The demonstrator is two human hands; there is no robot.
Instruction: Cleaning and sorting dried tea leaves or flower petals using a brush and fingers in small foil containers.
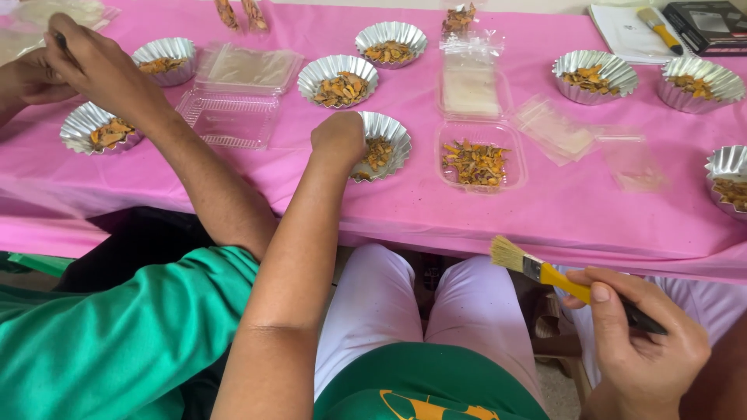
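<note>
Foil cup (pixel 387 144) half hidden behind left hand (pixel 337 140), grip unclear; right hand (pixel 642 342) around brush (pixel 545 274).

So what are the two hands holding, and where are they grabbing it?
The right hand holds a paintbrush by its handle, behind the metal band. The left hand grips the rim of a foil cup.

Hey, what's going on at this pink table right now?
A person sits at a pink-covered table set with foil cups and clear plastic trays of orange-brown dried pieces. Their left hand grips the rim of one foil cup, while the right hand holds a yellow-handled brush below the table edge. A co-worker in a green shirt reaches toward the table's left end.
</note>
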